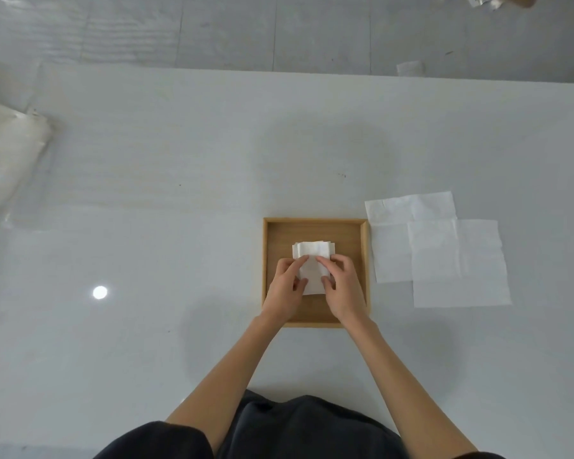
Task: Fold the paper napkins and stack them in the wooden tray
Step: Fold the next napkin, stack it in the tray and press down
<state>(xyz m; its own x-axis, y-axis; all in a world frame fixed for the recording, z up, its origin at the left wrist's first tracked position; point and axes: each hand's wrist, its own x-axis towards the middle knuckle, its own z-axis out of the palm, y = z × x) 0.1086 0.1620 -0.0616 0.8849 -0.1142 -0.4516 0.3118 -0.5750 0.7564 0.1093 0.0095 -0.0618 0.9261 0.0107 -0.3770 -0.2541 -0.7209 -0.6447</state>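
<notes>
A pale grey table [146, 193] fills most of the view, with a crumpled plastic sheet [10, 144] lying at its far left edge. To the right of the middle, two open napkins [461, 270] lie flat and overlap at one corner, the farther one just beside the tray. The square wooden tray [312, 231] sits in front of the person. Inside it, near the middle, a folded napkin [312, 276] sits on a small stack [312, 248] of others. The left hand [284, 293] and right hand [343, 289] are close together over the tray. Each pinches one side of the folded napkin between curled fingers and thumb.
</notes>
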